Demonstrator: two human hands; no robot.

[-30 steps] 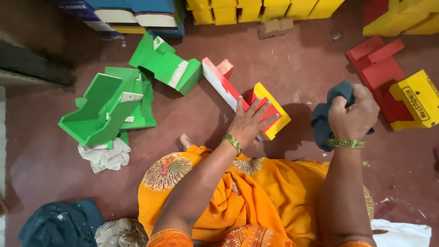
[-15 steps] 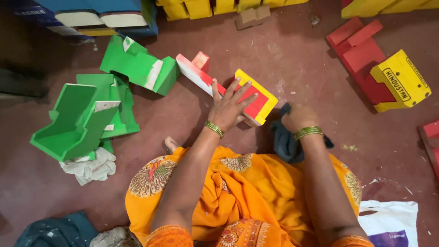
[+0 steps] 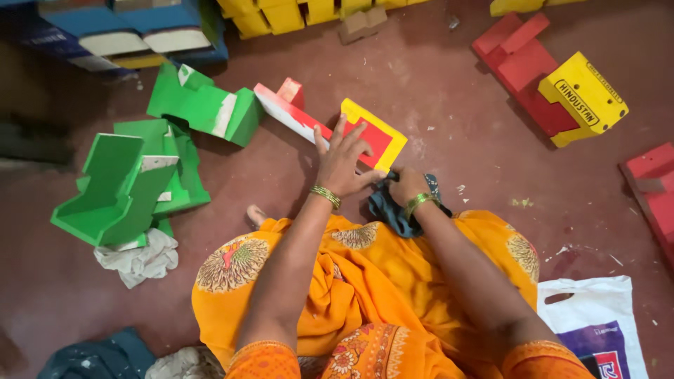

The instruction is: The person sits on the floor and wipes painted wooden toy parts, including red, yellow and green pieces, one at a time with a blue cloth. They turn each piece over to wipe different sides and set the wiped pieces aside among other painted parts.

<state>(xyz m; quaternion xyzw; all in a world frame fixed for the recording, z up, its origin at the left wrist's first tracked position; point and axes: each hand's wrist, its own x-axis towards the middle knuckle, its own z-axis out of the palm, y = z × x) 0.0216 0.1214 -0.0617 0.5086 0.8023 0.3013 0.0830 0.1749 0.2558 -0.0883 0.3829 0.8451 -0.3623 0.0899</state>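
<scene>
Seated on the floor (image 3: pixel 449 126), a person presses a dark cloth (image 3: pixel 393 210), bunched in the right hand (image 3: pixel 407 187), against the near edge of a red-and-yellow block (image 3: pixel 372 137). The left hand (image 3: pixel 342 160), fingers spread wide, lies flat on the block to steady it. Wiping appears under way, not finished; green blocks (image 3: pixel 140 175) and a red and yellow pair (image 3: pixel 554 91) lie beyond. A second earlier the right hand held the cloth raised, well right of the block; it has since dropped to the edge.
</scene>
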